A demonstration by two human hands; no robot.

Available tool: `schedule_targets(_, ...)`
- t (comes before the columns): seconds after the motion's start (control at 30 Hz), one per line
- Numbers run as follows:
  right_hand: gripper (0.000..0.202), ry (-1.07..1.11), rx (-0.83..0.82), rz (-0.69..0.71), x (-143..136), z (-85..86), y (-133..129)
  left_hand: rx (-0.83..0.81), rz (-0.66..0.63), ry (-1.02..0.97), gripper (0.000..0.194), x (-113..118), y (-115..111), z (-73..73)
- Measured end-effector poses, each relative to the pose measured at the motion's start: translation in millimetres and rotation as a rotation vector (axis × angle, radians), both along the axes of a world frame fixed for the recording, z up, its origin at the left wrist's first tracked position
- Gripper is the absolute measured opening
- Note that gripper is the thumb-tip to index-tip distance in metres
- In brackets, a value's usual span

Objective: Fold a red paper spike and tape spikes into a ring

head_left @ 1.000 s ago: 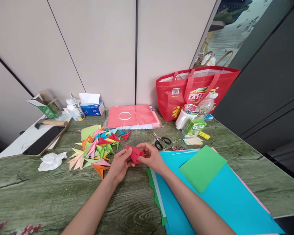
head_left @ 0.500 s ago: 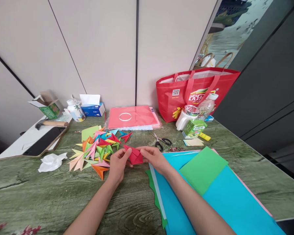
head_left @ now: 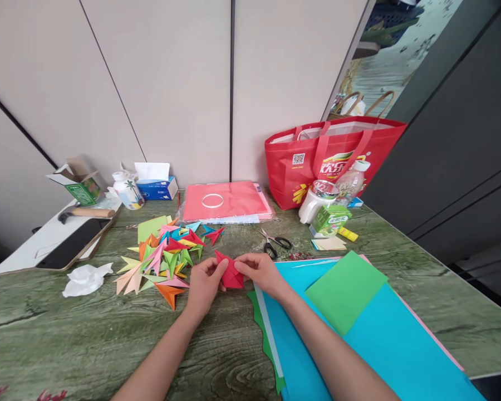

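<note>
A folded red paper (head_left: 232,276) is held over the table between both hands, with a pointed tip at its upper left. My left hand (head_left: 205,281) pinches its left edge between thumb and fingers. On the other side, my right hand (head_left: 261,272) grips the upper right edge, thumb on the front face. Just left of my left hand lies a pile of folded paper pieces (head_left: 171,259) in many colours. Blue sheets (head_left: 300,312) lie beneath my right forearm, with a green square (head_left: 346,292) on top.
Scissors (head_left: 271,243) lie behind the hands. Further back are a pink paper pack (head_left: 237,200), a red bag (head_left: 286,172), a white mug (head_left: 313,206) and a green box (head_left: 330,220). Crumpled tissue (head_left: 87,279), a phone (head_left: 73,244) and a hammer (head_left: 94,212) are at the left.
The red paper has turned slightly and sits a little lower, its creased face now showing more. Both hands still hold it, with the fingers slightly shifted.
</note>
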State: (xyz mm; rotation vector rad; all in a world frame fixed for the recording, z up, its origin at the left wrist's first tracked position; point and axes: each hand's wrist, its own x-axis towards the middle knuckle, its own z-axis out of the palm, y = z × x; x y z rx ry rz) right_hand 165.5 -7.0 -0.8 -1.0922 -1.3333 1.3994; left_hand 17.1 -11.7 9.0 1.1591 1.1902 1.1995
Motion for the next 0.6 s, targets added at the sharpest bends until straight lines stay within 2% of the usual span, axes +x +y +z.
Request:
schedule_targets(0.23, 0.031, 0.022, 0.070, 0.052, 1.9, 4.6, -1.5, -0.035, 0.053, -0.097, 0.028, -0.4, 2.2, 3.2)
schedule_targets(0.43, 0.016, -0.037, 0.153, -0.139, -11.4, -0.2, -6.6, -0.035, 0.048, -0.200, 0.026, 0.9, 2.2, 1.1)
schedule_targets(0.6, 0.018, -0.077, 0.235, -0.282, -19.0, 0.7, -12.6, -0.041, 0.062, -0.241, 0.025, 2.5, 2.5, -0.4)
